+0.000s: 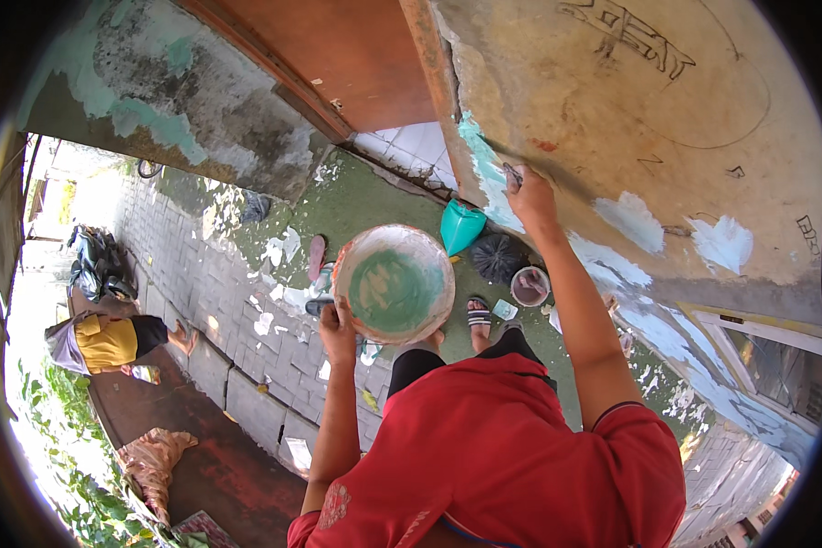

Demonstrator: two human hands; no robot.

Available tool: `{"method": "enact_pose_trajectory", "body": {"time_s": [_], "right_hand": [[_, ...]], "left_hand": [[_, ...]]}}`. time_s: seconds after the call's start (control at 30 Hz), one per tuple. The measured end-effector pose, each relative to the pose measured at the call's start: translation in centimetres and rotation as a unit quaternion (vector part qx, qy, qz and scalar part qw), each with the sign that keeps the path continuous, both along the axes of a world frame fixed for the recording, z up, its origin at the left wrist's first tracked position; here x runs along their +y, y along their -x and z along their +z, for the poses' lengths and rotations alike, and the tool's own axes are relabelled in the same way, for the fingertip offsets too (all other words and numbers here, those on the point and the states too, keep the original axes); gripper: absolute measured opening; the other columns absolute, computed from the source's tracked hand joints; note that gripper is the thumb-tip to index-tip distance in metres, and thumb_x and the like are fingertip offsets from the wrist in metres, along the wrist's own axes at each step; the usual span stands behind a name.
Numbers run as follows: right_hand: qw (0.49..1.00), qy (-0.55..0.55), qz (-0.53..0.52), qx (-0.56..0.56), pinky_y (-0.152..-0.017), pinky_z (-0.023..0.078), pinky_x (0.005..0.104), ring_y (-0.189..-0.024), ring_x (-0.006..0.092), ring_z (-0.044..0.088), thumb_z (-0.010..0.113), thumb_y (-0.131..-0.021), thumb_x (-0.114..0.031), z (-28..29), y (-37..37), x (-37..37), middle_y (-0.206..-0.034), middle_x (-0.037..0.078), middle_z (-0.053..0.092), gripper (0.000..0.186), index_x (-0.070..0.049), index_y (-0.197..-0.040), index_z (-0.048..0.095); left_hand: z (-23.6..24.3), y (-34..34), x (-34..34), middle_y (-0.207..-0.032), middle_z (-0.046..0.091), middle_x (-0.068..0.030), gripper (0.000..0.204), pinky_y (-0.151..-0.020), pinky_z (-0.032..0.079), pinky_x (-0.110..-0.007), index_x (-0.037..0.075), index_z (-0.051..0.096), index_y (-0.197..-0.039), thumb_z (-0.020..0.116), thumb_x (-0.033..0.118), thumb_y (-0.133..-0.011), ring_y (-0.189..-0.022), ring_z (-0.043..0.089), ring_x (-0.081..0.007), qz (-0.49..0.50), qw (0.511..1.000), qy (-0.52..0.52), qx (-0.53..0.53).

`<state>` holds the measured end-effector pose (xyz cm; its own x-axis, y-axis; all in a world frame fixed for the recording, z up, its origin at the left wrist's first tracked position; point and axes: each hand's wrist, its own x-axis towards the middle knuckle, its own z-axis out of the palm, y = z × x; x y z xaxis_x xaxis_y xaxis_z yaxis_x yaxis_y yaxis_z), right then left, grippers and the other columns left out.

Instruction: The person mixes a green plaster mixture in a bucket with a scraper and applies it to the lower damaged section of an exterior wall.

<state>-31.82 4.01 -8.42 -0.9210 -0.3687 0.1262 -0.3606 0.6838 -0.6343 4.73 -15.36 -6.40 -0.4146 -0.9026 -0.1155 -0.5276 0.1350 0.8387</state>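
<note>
My left hand (336,329) grips the edge of a round, white, stained bowl (438,274) with pale green paste (393,292) smeared inside. My right hand (532,199) is closed on a small scraper (511,176), held at the tan wall (612,119) beside a fresh light turquoise streak (479,151) along the corner by an orange door. The scraper's blade is hard to make out. Irregular pale patches (721,239) mark the wall. Below the bowl and my right arm stand my feet (479,315) in striped sandals.
By the wall's foot lie a green plastic container (461,224), a black bag (498,256) and a bucket (530,285). A loose sandal (317,256) and paint flakes lie on the ground. At left, another person (110,342) in yellow is on a ledge (137,411), near black bags (100,260).
</note>
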Motion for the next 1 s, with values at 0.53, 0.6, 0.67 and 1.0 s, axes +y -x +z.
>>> {"method": "enact_pose_trajectory", "body": {"time_s": [0.53,0.6,0.67,1.0], "right_hand": [[0.931,-0.055,0.359,-0.039,-0.077,0.051,0.0422,-0.09,0.0346,0.062,0.059,-0.083,-0.018,3.6,-12.7,-1.8,-0.094,0.018,0.065,0.024,-0.002,-0.099,0.063],[0.924,-0.067,0.376,-0.007,-0.079,0.05,0.0414,-0.092,0.0332,0.061,0.058,-0.081,-0.015,2.5,-13.4,-3.3,-0.096,0.016,0.064,0.022,-0.002,-0.098,0.063],[0.92,-0.095,0.381,0.007,-0.085,0.046,0.0415,-0.097,0.0313,0.059,0.06,-0.081,-0.017,1.1,-13.9,-4.5,-0.099,0.014,0.062,0.027,-0.004,-0.104,0.062],[0.938,0.081,0.33,0.064,-0.086,0.037,0.0404,-0.099,0.0239,0.054,0.06,-0.081,-0.016,1.9,-19.0,-3.4,-0.097,0.007,0.061,0.023,-0.007,-0.102,0.064]], "left_hand": [[1.5,3.4,-0.5,-0.062,0.049,0.0003,0.035,-0.051,0.036,-0.025,0.001,0.052,-0.075,0.056,0.029,-0.096,-0.057,0.042,-0.0061,-0.004,0.999,-0.004,0.037],[2.0,4.1,-0.3,-0.06,0.047,0.0024,0.034,-0.047,0.033,-0.023,0.002,0.05,-0.074,0.056,0.027,-0.096,-0.055,0.039,-0.0041,-0.018,0.998,-0.002,0.058],[1.7,4.0,-0.5,-0.066,0.051,0.0005,0.035,-0.054,0.037,-0.025,0.001,0.054,-0.078,0.055,0.031,-0.096,-0.061,0.043,-0.0064,-0.017,0.999,-0.019,0.043],[-1.8,0.5,-0.9,-0.071,0.054,-0.0005,0.035,-0.058,0.042,-0.026,0.003,0.053,-0.078,0.051,0.032,-0.098,-0.063,0.046,-0.0075,0.032,0.996,-0.075,0.048]]}}
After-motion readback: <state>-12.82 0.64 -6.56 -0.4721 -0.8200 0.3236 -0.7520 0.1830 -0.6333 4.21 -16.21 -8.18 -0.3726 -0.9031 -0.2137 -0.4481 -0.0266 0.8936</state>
